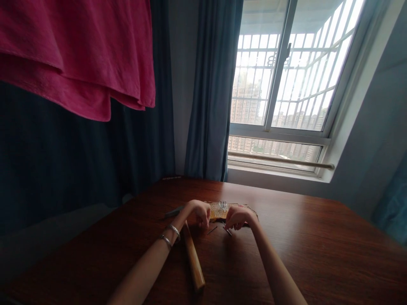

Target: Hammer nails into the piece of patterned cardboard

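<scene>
A small tan woven piece (218, 210) lies on the dark wooden table (318, 245), with a few thin metal pins standing up from its middle. My left hand (199, 212) rests at its left edge with the fingers curled. My right hand (238, 218) sits at its right edge, fingers pinched together over a small dark pin-like thing on the table. What either hand grips is too small to make out. A thin needle (212, 230) lies on the table between the hands. Two silver bangles circle my left wrist.
A wooden stick-like handle (193, 260) lies along the table under my left forearm. A dark slim tool (173, 212) lies left of my left hand. Blue curtains and a barred window stand behind the table. Pink cloth hangs at the upper left.
</scene>
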`<state>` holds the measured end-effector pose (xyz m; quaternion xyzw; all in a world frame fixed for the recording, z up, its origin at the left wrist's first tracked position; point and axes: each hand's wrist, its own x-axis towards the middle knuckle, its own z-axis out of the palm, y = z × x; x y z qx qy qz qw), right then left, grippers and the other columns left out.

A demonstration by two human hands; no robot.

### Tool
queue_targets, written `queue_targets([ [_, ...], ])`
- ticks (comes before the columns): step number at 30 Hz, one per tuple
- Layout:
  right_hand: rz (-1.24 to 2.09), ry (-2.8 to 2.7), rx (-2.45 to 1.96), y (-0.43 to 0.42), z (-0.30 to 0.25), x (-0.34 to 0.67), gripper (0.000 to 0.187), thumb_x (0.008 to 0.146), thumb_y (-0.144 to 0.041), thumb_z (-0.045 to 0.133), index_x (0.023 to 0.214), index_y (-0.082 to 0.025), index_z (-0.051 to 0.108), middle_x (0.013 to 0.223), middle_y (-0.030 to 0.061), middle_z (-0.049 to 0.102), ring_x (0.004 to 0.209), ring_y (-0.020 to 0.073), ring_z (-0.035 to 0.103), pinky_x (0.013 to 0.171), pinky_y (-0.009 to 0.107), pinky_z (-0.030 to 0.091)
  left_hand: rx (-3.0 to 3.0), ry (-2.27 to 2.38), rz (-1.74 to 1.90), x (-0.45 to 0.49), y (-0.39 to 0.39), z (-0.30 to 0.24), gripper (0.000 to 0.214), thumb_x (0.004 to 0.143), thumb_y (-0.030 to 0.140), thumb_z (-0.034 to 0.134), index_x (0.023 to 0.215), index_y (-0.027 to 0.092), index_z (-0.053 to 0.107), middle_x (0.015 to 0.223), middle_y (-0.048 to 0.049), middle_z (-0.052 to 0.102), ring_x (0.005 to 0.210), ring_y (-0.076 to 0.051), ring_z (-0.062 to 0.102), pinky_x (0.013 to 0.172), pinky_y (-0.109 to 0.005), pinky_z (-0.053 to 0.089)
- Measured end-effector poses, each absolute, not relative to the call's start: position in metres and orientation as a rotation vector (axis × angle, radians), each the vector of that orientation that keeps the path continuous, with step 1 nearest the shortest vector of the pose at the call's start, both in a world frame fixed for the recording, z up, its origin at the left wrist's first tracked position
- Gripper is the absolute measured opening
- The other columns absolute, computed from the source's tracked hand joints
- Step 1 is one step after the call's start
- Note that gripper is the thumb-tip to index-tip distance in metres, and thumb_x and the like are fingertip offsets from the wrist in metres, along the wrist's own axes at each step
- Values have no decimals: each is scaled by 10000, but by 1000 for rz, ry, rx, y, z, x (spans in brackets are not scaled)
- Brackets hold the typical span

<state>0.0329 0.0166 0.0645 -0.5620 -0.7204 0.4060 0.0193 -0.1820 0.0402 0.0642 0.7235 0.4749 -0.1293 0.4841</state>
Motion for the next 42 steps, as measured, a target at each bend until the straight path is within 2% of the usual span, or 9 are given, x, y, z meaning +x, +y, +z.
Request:
queue_targets([
  [4,1419,-2362,-1741,11,59,21,116,503,-154,742,493,-176,629,459,-19,582,498,111,578,498,196,482,1808,1233,-384,-173,36,60,244,355,303,782,446,141,625,421,-28,569,406,-143,504,424,-257,410],
  [11,1388,-2441,-1761,16,47,16,226,439,-191,797,448,-163,573,425,-24,560,496,126,586,475,204,486,1794,1282,-407,-170,37,52,313,280,316,802,431,136,596,442,-31,576,443,-157,524,443,-272,427],
  [14,1339,-2434,-1739,18,47,24,232,461,-225,790,440,-161,568,433,-6,572,472,128,577,436,193,457,1789,1303,-383,-172,37,55,319,330,326,794,484,122,604,459,-18,572,457,-142,521,461,-254,430],
  [16,1207,-2381,-1701,20,49,29,212,511,-266,764,461,-163,585,455,9,590,471,131,576,418,186,427,1862,1300,-270,-173,38,57,287,442,350,749,560,119,627,493,-12,579,469,-134,528,476,-242,432],
  [19,902,-2217,-1655,29,48,34,151,660,-301,645,603,-161,645,566,46,645,538,152,605,471,205,428,2061,1379,98,-169,43,56,250,611,328,625,746,120,660,629,-24,631,539,-133,564,522,-226,440],
  [21,701,-2089,-1640,37,43,33,181,746,-270,536,767,-147,666,731,92,680,679,178,630,585,234,450,2194,1451,387,-164,48,51,262,667,282,559,844,117,659,747,-46,658,639,-140,591,580,-215,444],
  [25,463,-1912,-1561,48,24,24,287,778,-176,438,988,-132,628,957,118,657,884,174,595,764,236,417,2319,1483,633,-152,54,36,290,708,205,491,928,107,652,821,-64,669,732,-146,595,657,-206,433],
  [30,391,-1870,-1419,45,0,11,238,740,-136,448,844,-182,657,889,54,645,823,141,580,741,208,406,2328,1582,584,-147,49,27,276,742,223,483,947,156,656,878,-61,672,774,-161,597,693,-221,422],
  [42,393,-1694,-1317,52,-18,12,208,750,-231,438,715,-203,641,718,33,656,674,164,572,661,244,402,2350,1729,770,-134,49,15,182,790,251,494,838,184,657,855,-51,669,802,-157,593,714,-226,401],
])
